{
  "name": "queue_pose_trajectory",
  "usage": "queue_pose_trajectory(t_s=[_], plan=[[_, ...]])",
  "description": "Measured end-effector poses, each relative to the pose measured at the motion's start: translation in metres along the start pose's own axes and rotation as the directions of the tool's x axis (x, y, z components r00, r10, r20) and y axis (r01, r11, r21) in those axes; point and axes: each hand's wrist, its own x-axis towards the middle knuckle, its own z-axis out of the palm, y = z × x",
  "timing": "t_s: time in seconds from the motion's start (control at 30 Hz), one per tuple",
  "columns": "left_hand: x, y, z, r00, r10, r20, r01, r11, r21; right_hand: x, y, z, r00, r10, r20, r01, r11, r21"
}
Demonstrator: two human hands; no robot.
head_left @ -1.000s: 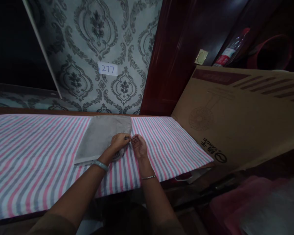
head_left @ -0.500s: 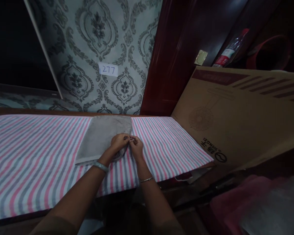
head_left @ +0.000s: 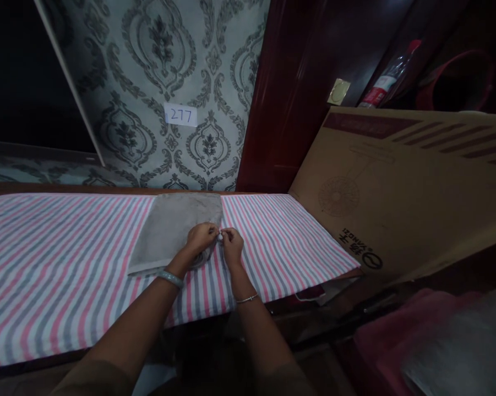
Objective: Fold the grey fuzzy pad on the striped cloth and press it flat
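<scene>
While left hand point(head_left: 202, 237) and right hand point(head_left: 233, 245) pinch a pale bit point(head_left: 220, 236), mid-frame | seemingly fine work by grey cloth point(head_left: 169, 225) | next wants steadiness

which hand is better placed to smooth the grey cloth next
Probably the left hand: it is over the grey cloth, while the right hand is just off its right edge, over the striped sheet.

L hand point(head_left: 201, 237) is bare, w/ a chunky pale grey-green bangle point(head_left: 170, 278) on that wrist, plain n rounded. R hand point(head_left: 232, 246) also bare, w/ a thin silvery bracelet point(head_left: 246, 299), tiny bump on it, too small to ID. Sleeves point(head_left: 94, 378) r dark olive-brown afaict, ending abt elbow level, pretty dim tho.
</scene>
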Motion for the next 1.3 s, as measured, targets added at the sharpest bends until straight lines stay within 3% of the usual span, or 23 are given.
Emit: queue_pose_trajectory(t_s=[0.43, 0.57, 0.67, 0.9, 1.13, 1.3], plan=[[-0.002, 0.005, -0.002, 0.999, 0.033, 0.029, -0.036, 0.994, 0.107, -0.003, -0.008, 0.011, 0.993, -0.09, -0.081, 0.063, 0.953, -0.296], [0.001, 0.003, 0.0, 0.998, 0.042, 0.035, -0.046, 0.994, 0.104, 0.0, -0.006, 0.016, 0.995, -0.048, -0.092, 0.0, 0.884, -0.467], [0.003, 0.001, -0.001, 0.998, 0.054, 0.034, -0.057, 0.995, 0.086, 0.01, -0.006, 0.015, 0.991, -0.006, -0.135, -0.062, 0.864, -0.5], [0.001, -0.004, 0.0, 0.999, 0.054, -0.005, -0.054, 0.998, -0.017, 0.027, -0.009, 0.003, 0.981, 0.068, -0.184, -0.135, 0.914, -0.383], [0.006, -0.011, 0.003, 0.998, 0.035, -0.048, -0.044, 0.98, -0.195, 0.007, -0.02, -0.005, 0.984, 0.165, -0.069, -0.173, 0.977, -0.124], [0.013, -0.012, -0.004, 0.995, 0.086, -0.051, -0.098, 0.939, -0.329, -0.024, -0.05, -0.044, 0.974, 0.219, 0.062, -0.223, 0.972, 0.079]])
